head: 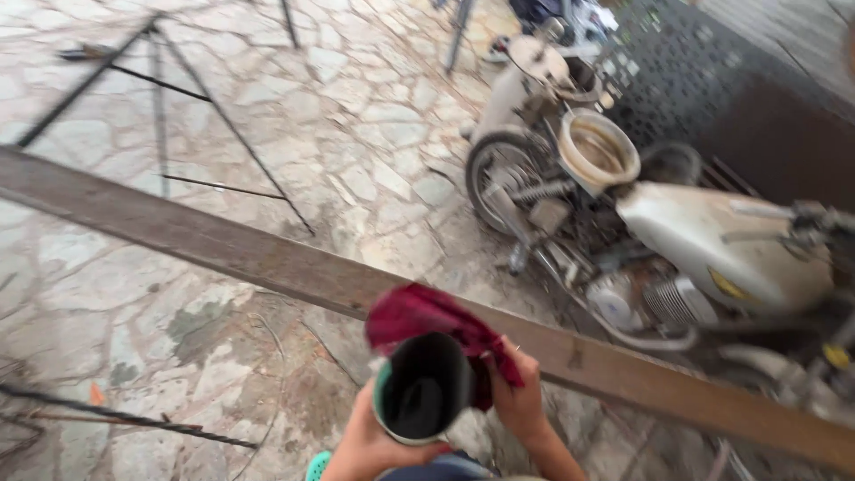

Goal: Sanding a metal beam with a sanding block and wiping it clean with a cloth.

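My left hand (370,441) grips a round open can (421,387) with a dark inside and a pale green rim, at the bottom centre. My right hand (519,396) holds a dark red rag (427,313) draped over the can's far rim. Both hands hover just in front of a long brown metal beam (205,239) that runs across the view from upper left to lower right.
A dusty old motorcycle (677,240) stands at the right, with a pale bucket (598,150) resting on it. Thin black metal rods (223,116) form a frame on the stone-paved ground (356,125) at the upper left. A dark perforated panel (704,80) stands behind the motorcycle.
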